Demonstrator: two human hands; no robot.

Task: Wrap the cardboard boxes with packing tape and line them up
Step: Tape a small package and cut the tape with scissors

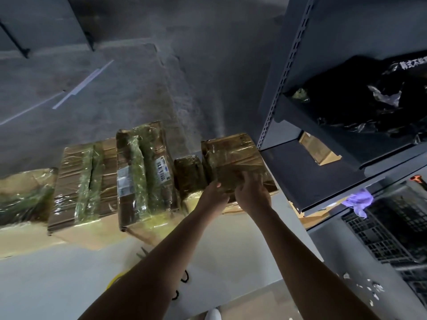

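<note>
Several tape-wrapped cardboard boxes stand in a row on the floor against the wall. The rightmost box is brown and glossy with tape. My left hand and my right hand both grip its near edge, fingers curled over it. Left of it sits a small wrapped box, then a tall box with labels, a wide box and a partly seen box at the frame's left edge. No tape roll is in view.
A grey metal shelving unit stands right beside the held box, holding black plastic bags and a small carton. A black crate with a purple cloth sits lower right. A yellow cord lies on the floor near me.
</note>
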